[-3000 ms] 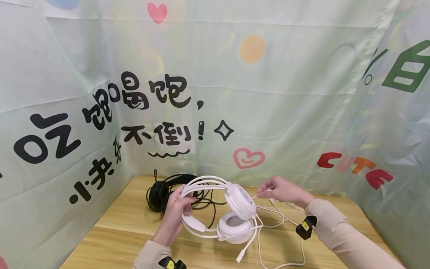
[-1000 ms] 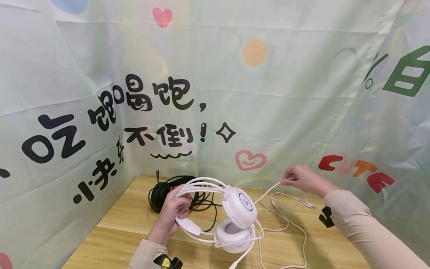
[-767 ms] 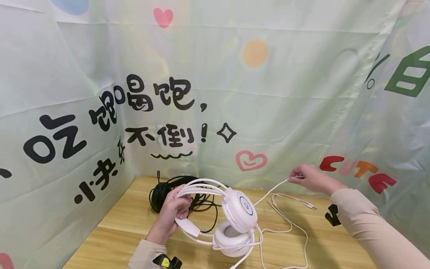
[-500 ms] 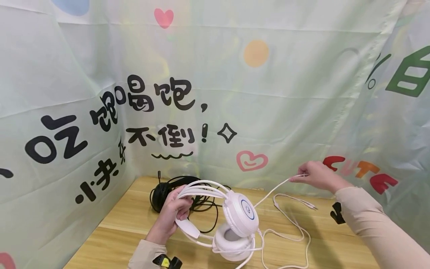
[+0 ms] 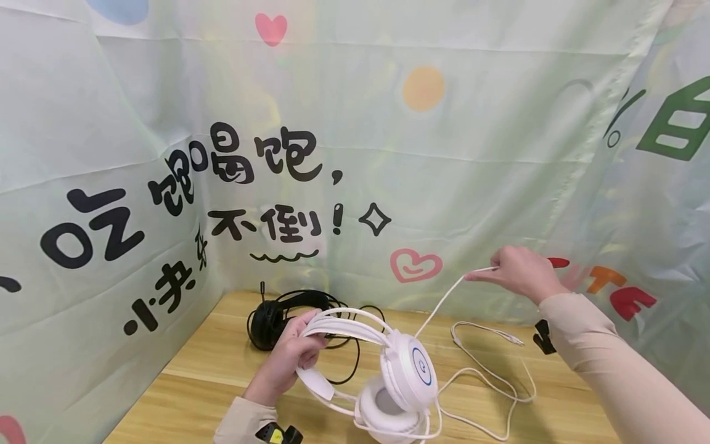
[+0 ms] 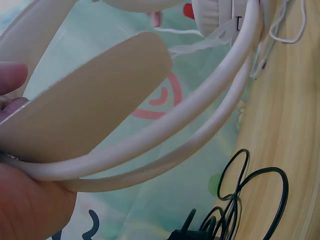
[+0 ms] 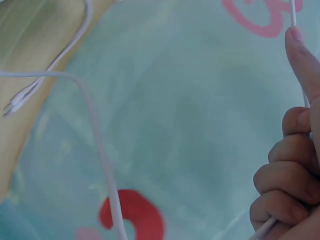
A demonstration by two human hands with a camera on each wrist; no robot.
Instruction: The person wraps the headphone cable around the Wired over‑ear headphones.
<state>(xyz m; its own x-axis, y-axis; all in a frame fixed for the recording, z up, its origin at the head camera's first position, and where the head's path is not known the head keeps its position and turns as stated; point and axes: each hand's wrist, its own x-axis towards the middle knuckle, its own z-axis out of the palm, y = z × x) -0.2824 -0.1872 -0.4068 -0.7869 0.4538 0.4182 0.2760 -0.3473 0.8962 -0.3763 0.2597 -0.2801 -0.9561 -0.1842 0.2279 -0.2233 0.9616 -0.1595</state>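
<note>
A white over-ear headset (image 5: 410, 373) is held up over the table, its headband gripped by my left hand (image 5: 288, 357). Its ear cups hang to the right, and the outer one shows a blue ring. In the left wrist view the headband's inner pad (image 6: 100, 95) lies between thumb and fingers. My right hand (image 5: 521, 271) is raised at the right with the headset's white cable (image 5: 444, 300) in its curled fingers. The right wrist view shows the thumb (image 7: 302, 57) stretched along the cable. From the hand to the headset the cable runs slanting and lifted.
Behind my left hand lies a black headset (image 5: 268, 324) with a microphone boom and a tangled black cord (image 5: 355, 364). Loops of white cable (image 5: 513, 401) and its plug ends (image 5: 513, 338) lie on the wooden table (image 5: 183, 394). A printed cloth (image 5: 488, 185) encloses the table.
Over three seconds my right hand has moved right and up, drawing the white cable out from the headset. Lately it rose higher and slightly left. The white headset shifted slightly right and lower.
</note>
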